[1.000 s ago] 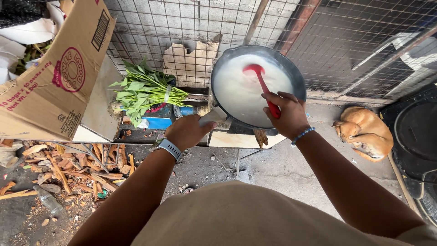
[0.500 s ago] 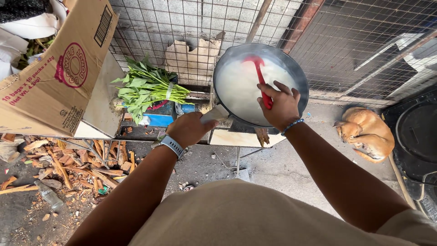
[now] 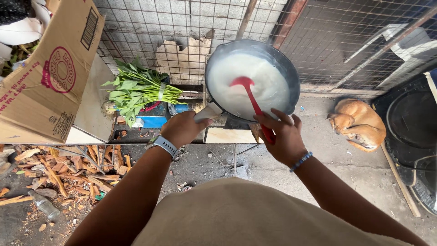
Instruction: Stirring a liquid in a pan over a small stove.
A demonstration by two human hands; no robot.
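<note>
two hands at a pan of white liquid

outside, the person stood over a dark round pan [image 3: 291, 75] filled with a smooth white liquid [image 3: 264, 82], set at the far middle of the scene against a wire mesh fence [image 3: 355, 41]. the left hand [image 3: 182, 128] was closed in a fist around the pan's pale handle [image 3: 208, 112], which stuck out toward the near left; a grey watch [image 3: 164, 146] sat on that wrist. the right hand [image 3: 284, 136] gripped the near end of a red spatula [image 3: 249, 93], fingers curled about its handle, with the spatula's blade lying in the liquid near the pan's middle. a blue bead bracelet [image 3: 301, 161] circled the right wrist.

left of the pan lay a bunch of green leafy stalks [image 3: 136, 89], tied with a band, resting on a blue box [image 3: 152, 121]. further left a brown cardboard carton [image 3: 41, 86] leaned tilted. chopped firewood [image 3: 77, 166] was scattered on the ground at the near left, with a clear plastic bottle [image 3: 43, 206] beside it. to the right of the pan a tan dog [image 3: 359, 125] lay curled on the concrete, well apart from the hands.
</note>
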